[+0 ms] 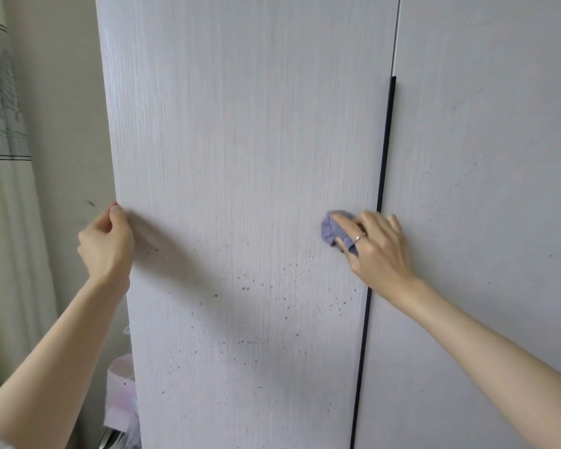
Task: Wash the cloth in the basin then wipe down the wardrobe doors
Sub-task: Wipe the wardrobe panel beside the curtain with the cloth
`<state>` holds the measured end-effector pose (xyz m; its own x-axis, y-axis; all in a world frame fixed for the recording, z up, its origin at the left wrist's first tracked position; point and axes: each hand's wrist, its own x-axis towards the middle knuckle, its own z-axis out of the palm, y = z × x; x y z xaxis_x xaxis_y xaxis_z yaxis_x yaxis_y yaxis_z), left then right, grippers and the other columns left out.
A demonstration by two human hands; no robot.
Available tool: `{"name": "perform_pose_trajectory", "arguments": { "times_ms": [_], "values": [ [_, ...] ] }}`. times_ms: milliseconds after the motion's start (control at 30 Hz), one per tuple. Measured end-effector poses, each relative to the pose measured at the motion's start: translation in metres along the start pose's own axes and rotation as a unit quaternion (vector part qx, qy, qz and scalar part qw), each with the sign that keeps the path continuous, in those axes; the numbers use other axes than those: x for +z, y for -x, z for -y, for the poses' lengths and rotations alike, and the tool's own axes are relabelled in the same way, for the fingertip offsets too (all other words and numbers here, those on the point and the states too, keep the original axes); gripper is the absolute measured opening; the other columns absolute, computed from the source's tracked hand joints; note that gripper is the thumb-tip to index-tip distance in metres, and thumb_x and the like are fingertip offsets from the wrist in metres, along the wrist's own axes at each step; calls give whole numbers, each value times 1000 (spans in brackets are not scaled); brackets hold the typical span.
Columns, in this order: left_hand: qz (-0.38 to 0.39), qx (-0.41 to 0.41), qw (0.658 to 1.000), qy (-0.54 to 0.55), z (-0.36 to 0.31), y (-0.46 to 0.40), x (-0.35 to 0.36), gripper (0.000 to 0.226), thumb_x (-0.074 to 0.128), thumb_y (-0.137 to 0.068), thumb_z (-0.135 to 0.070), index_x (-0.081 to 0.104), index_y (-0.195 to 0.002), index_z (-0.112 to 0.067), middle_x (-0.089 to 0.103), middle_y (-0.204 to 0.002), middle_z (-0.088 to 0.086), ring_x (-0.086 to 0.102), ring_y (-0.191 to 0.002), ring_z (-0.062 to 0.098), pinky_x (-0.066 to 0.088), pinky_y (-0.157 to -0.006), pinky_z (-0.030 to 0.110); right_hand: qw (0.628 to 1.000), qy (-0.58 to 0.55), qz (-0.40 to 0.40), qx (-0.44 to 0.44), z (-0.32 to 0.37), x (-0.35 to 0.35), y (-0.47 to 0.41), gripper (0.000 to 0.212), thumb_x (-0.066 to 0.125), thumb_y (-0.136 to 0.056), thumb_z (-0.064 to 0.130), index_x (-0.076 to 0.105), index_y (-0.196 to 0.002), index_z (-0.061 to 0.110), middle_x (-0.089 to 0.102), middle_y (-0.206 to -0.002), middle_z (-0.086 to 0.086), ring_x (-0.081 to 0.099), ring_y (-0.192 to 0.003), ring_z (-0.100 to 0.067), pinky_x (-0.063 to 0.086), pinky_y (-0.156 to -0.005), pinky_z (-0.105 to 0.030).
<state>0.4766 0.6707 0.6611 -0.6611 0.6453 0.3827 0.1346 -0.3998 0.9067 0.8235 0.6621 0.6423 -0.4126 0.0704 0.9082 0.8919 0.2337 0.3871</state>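
Your right hand (374, 246) is flat against the left wardrobe door (240, 157), at about 3 o'clock in the view, with a bunched blue-grey cloth (332, 231) pressed under its fingers. The fingers lie mostly straight over the cloth, which pokes out past the fingertips toward 9 o'clock (there is a ring on one finger). The hand sits just beside the dark vertical handle strip (381, 189) that runs down the seam between the two doors, and your wrist crosses over that strip.

Your left hand (106, 244) is at about 9 o'clock, curled around the outer edge of the same door, thumb on the front face and fingers wrapped behind the edge, so it is grasping the door itself. Its shadow falls across the panel toward 4 o'clock.

The door you are on is pale with a fine vertical grain, and it carries a scatter of small dark specks (289, 303) below the level of your hands, thickest toward 6 o'clock. The right wardrobe door (483, 157) fills the 2 to 4 o'clock side and shows a few faint specks too.

Off at 9 to 11 o'clock hangs a light curtain (4, 124) with dark stripes, and at 7 o'clock, low beside the wardrobe, a pinkish-white bag (120, 393) sits partly hidden by the door.
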Motion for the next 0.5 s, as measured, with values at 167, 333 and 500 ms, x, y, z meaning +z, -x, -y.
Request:
{"name": "perform_pose_trajectory", "arguments": {
  "times_ms": [167,333,500],
  "values": [
    [50,19,998,29,13,4,-6,31,38,-95,-26,66,-102,-37,55,-85,-17,45,-87,7,33,-73,10,994,-82,-18,63,24,15,9,66,78,-59,-4,58,-120,9,47,-88,-12,47,-78,-27,46,-59,-34],
    [185,66,981,5,30,2,-21,40,36,-98,-20,51,-124,-48,54,-109,-23,46,-106,-2,30,-97,17,979,-96,115,-139,48,18,62,71,73,-59,-4,49,-124,15,44,-99,-9,51,-82,-26,50,-65,-34],
    [233,43,971,-25,47,-6,-31,59,47,-99,-27,19,-148,-42,23,-152,-15,22,-140,5,19,-115,35,991,-119,43,30,36,16,12,70,79,-56,-9,53,-120,3,51,-100,-11,48,-88,-26,47,-67,-35]
  ]
}}
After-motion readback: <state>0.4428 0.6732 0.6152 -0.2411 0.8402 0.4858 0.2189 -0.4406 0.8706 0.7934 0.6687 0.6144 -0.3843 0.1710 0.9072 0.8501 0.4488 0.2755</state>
